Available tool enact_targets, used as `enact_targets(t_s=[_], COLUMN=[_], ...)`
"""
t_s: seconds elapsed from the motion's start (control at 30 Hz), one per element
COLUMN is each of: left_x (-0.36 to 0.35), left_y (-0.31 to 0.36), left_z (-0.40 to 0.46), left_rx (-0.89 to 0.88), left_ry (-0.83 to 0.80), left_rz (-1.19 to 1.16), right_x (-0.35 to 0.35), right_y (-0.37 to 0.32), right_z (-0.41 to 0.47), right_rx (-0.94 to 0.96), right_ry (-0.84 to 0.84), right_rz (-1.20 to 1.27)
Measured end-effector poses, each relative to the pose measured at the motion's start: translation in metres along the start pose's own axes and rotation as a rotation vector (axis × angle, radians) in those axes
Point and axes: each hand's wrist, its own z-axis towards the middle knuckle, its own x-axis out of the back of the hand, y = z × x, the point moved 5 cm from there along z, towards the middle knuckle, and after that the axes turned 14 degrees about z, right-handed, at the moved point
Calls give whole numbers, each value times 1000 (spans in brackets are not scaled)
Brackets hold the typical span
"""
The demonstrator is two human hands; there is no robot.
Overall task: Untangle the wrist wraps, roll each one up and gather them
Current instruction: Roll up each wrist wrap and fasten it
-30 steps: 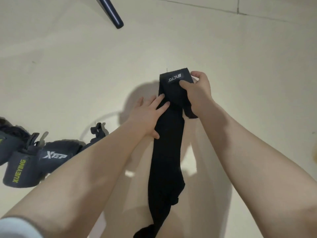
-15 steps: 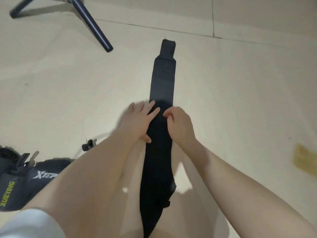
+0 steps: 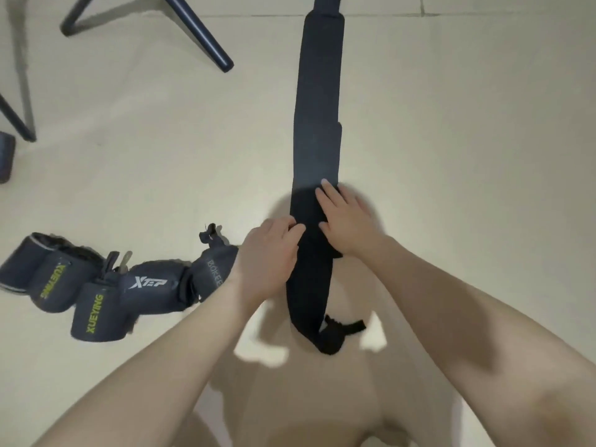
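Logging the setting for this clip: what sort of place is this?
Probably an indoor room at home or in a gym. The person works on a bare pale tiled floor, dark metal furniture legs stand nearby, and rolled wrist wraps lie beside the long black wrap.

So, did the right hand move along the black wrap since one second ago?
Yes. The right hand left the wrap's far end and now rests flat on the black wrap at its middle, beside the left hand.

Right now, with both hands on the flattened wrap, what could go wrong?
The long black fabric wrist wrap may skew as it is rolled, since the right hand presses only its right edge. The bunched thumb loop end could snag. The left hand sits close to the grey rolled wraps and could knock them.
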Motion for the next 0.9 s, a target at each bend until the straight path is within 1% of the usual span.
enact_targets(t_s=[0.03,0.1,0.13,0.17,0.2,0.27,0.3,0.33,0.43,0.5,0.63,0.8,0.9], left_x=[-4,-17,-23,-28,-32,-37,-38,-38,-38,-40,-49,-57,-58], left_y=[2,5,7,11,15,26,29,32,44,55,72,80,81], left_z=[-11,-31,-38,-42,-44,-46,-48,-49,-53,-58,-73,-88,-90], left_rx=[51,185,230,253,253,221,217,217,192,142,99,-6,-36], left_ry=[-74,-203,-222,-241,-258,-302,-324,-337,-356,-382,-456,-540,-535], left_rz=[-81,-237,-281,-312,-327,-328,-330,-338,-404,-409,-439,-436,-425], right_x=[5,12,10,4,-7,-37,-49,-56,-59,-61,-67,-78,-82], right_y=[-2,0,4,6,7,9,11,14,20,23,32,28,27], right_z=[1,-15,-29,-45,-60,-90,-102,-111,-128,-136,-155,-168,-168], right_rx=[-9,-59,-73,-53,6,146,179,178,87,76,107,256,252], right_ry=[70,300,376,383,326,125,40,5,24,17,-39,-141,-147], right_rz=[85,311,385,403,386,317,284,278,428,445,324,137,145])
